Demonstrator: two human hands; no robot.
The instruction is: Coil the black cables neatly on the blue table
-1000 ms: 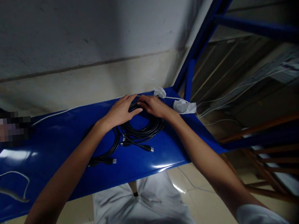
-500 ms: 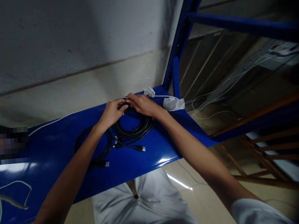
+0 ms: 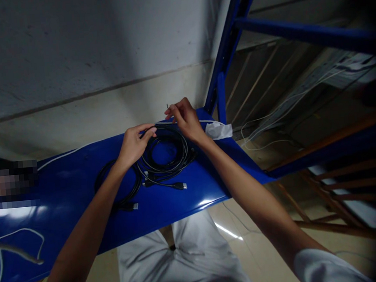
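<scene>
A coil of black cable (image 3: 177, 166) lies on the blue tabletop (image 3: 69, 177), one plug with a bare metal end (image 3: 180, 186) pointing right below it. My left hand (image 3: 137, 143) is closed on the coil's upper left side, thumb over the strands. Lifted just above the coil's upper right is my right hand (image 3: 186, 119). Its fingertips are pinched, and a short thin black piece (image 3: 167, 106), perhaps a tie, sticks up from them. Partly under my left forearm lies a second black cable coil (image 3: 136, 187) with its own plug.
White crumpled paper (image 3: 219, 130) lies at the table's right end. A white cable (image 3: 73, 150) runs along the back edge by the wall. More white cable (image 3: 21, 230) is at the left, near a blurred person (image 3: 0, 181). A blue frame post (image 3: 221, 94) stands at the right.
My right hand has risen off the coil, up and to the right, with the thin black piece in its fingertips. My left hand stays on the coil, which now shows more fully.
</scene>
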